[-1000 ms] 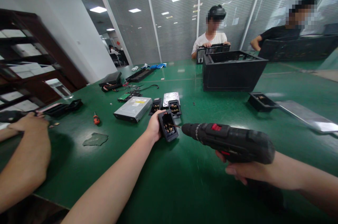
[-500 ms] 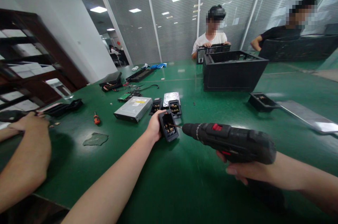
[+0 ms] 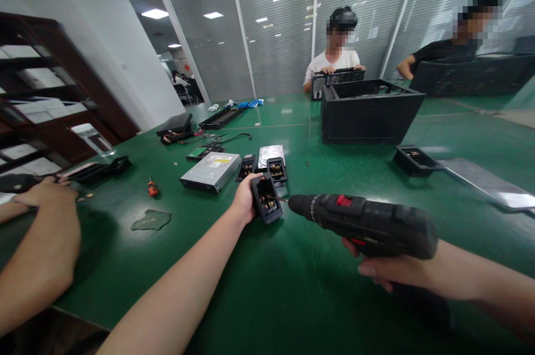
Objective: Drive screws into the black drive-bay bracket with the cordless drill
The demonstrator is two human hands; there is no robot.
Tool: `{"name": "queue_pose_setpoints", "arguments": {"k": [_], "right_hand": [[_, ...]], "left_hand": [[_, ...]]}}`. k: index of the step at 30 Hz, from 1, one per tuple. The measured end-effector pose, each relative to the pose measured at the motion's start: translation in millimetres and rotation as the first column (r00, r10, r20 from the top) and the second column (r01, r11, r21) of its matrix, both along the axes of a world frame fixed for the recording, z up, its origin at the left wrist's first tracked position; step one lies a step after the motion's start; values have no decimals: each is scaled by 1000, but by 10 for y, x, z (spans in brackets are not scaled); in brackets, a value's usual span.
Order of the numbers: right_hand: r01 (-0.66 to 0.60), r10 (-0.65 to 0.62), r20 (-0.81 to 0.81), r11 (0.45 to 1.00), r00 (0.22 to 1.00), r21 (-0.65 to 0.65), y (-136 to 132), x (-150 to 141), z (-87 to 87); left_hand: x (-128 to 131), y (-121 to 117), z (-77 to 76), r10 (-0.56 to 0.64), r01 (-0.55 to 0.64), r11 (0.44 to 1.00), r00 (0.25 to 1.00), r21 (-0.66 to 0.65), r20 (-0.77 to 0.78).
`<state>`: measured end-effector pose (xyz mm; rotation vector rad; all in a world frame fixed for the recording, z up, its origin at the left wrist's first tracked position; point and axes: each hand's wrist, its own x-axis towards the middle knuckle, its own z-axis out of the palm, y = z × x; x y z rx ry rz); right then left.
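In the middle of the head view, my left hand (image 3: 245, 199) grips a small black socket box (image 3: 267, 211) by its left side. The box is tilted, its open face toward me, with brass-coloured contacts inside. My right hand (image 3: 388, 271) is wrapped round the handle of a black cordless drill (image 3: 359, 221) with red switches. The drill's thin bit points left and reaches into the box's opening; whether it touches a screw I cannot tell. Just behind lie two similar black boxes, one on the left (image 3: 247, 168) and one on the right (image 3: 276, 170), by a silver hard drive (image 3: 271, 153).
A silver optical drive (image 3: 212, 172), an orange screwdriver (image 3: 152, 188) and a grey-green scrap (image 3: 151, 220) lie left. Another black box (image 3: 413, 160) and a metal panel (image 3: 489, 179) lie right. Beyond stands a black case (image 3: 371, 115). A co-worker's arm (image 3: 45, 243) enters at left; two people sit opposite.
Almost nothing differs. My left hand still holds the box and my right hand the drill, with the bit at the box's opening; the view has shifted very slightly.
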<state>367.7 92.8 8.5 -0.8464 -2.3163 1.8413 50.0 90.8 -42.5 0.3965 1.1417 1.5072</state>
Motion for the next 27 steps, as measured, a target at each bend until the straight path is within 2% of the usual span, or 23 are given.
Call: {"name": "queue_pose_setpoints", "arguments": {"k": [27], "right_hand": [[-4, 4, 0, 1000, 1000, -10, 22, -24, 16]], "left_hand": [[27, -10, 17, 16, -16, 1000, 1000, -7, -4]]}}
